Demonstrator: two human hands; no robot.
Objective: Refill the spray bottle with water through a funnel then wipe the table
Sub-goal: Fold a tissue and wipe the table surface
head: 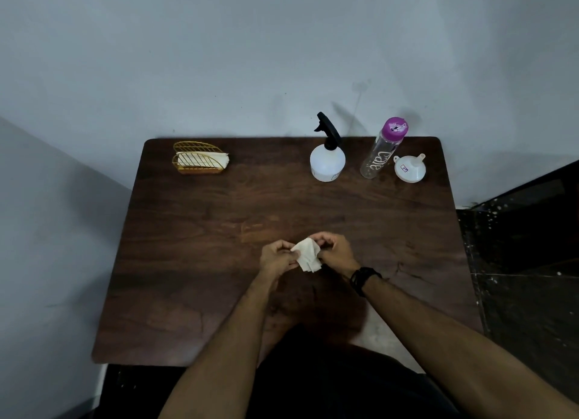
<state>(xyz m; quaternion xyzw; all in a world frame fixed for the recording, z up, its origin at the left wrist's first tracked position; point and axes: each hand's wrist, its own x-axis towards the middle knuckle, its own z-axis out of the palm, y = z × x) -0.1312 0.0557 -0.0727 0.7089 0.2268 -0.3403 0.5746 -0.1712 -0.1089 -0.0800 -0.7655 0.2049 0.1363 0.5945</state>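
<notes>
Left hand (277, 258): over the near middle of the table (194, 262), fingers curled, pinching the left edge of the tissue (307, 255).
Right hand (336, 251): just right of the left hand above the table, fingers curled, pinching the tissue's upper right edge.
Hands together: close, the tissue held between them, slightly above the table surface.
Left forearm: bare, reaching from the table's near edge toward its middle, angled rightward.
Right forearm: bare, crossing the table's near right part, angled leftward.
Right wrist: wears a black watch (365, 277).
</notes>
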